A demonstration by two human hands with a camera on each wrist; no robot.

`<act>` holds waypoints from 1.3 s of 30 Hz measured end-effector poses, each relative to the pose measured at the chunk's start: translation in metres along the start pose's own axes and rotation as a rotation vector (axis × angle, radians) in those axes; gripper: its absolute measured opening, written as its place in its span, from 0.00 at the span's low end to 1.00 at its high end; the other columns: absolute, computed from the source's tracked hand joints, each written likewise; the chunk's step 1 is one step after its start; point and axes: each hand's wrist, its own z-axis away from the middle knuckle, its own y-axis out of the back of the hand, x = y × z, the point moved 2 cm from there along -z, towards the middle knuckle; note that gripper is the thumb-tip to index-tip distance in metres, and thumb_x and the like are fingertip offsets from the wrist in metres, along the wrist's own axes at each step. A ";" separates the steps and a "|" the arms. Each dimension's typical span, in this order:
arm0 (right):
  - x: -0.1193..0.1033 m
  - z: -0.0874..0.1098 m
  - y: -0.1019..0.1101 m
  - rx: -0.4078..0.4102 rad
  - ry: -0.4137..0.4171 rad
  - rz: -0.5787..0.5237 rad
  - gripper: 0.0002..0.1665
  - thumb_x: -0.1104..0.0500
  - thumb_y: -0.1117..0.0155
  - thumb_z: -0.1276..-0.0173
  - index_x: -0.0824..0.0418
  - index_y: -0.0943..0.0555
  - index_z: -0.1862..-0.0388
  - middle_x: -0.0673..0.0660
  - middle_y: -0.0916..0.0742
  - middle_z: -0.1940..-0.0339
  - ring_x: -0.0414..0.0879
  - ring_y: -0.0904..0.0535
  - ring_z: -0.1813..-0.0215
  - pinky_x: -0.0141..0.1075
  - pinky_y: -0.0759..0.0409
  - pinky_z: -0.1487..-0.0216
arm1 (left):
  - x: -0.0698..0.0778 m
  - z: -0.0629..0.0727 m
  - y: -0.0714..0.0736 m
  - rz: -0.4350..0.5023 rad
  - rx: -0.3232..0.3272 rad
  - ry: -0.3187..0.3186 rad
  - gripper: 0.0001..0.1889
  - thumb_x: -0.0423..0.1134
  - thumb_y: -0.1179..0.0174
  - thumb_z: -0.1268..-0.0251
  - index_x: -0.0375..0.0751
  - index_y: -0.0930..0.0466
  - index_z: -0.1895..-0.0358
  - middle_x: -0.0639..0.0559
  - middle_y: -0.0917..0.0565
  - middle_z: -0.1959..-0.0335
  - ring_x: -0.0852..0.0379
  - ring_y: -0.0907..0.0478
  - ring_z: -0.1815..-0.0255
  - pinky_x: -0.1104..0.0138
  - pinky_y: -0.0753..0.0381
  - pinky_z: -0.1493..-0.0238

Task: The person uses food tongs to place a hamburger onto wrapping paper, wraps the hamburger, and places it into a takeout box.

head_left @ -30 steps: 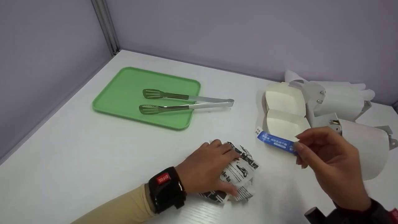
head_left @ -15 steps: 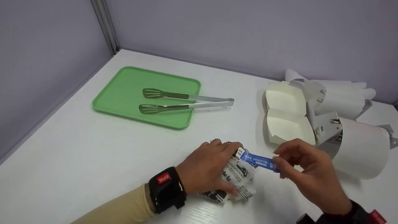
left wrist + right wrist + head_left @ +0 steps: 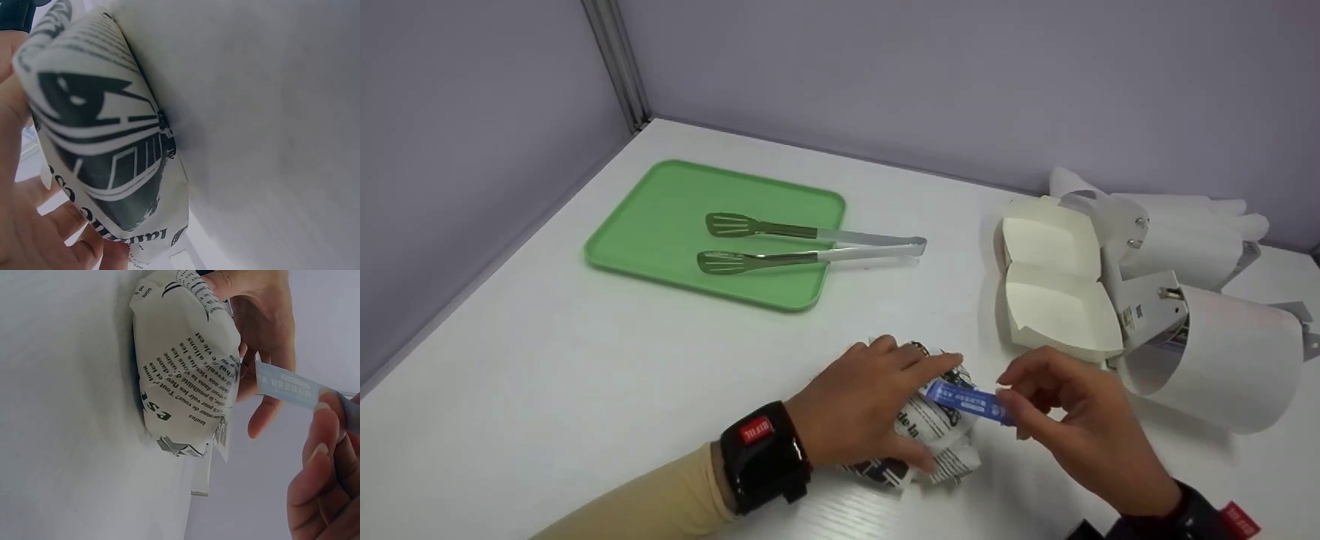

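Note:
A bundle wrapped in newsprint-patterned paper lies on the white table near the front, its folds rumpled. My left hand holds it from the left, thumb on the near side and fingers over the far side, the index finger stretched out. Between thumb and fingertips my right hand pinches a blue sticker strip with white print by its right end. In the head view the strip's free left end overlaps the wrapped bundle. The right wrist view shows that strip stretching toward the paper's upper side, close to the left fingers.
A green tray sits at the back left, with slotted metal tongs lying across its right rim. On the right, an open cream carton stands beside white curved holders. Grey panels border the table.
My right hand has moved left and nearer with the blue strip, bringing its end over the wrapped bundle. The left index finger has straightened; the left hand otherwise stays put.

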 end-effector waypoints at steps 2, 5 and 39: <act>0.001 0.000 0.000 -0.006 -0.011 0.006 0.08 0.72 0.31 0.35 0.63 0.19 0.60 0.49 0.14 0.76 0.42 0.21 0.79 0.31 0.20 0.76 | 0.000 0.000 0.000 -0.012 -0.012 -0.004 0.54 0.72 0.31 0.53 0.62 0.43 0.20 0.57 0.20 0.38 0.56 0.26 0.46 0.63 0.23 0.49; 0.003 0.000 0.000 -0.013 -0.023 0.012 0.08 0.71 0.32 0.35 0.62 0.19 0.60 0.49 0.15 0.76 0.42 0.21 0.79 0.32 0.20 0.76 | 0.001 -0.001 -0.001 -0.041 -0.032 -0.016 0.54 0.74 0.34 0.51 0.65 0.46 0.19 0.55 0.21 0.39 0.56 0.27 0.46 0.63 0.23 0.49; 0.041 0.015 -0.004 -0.354 -0.095 0.018 0.03 0.59 0.35 0.28 0.55 0.21 0.58 0.49 0.16 0.71 0.39 0.22 0.72 0.31 0.22 0.74 | 0.002 0.000 -0.001 -0.186 -0.133 -0.022 0.49 0.77 0.50 0.41 0.52 0.40 0.21 0.51 0.26 0.30 0.50 0.28 0.35 0.52 0.22 0.37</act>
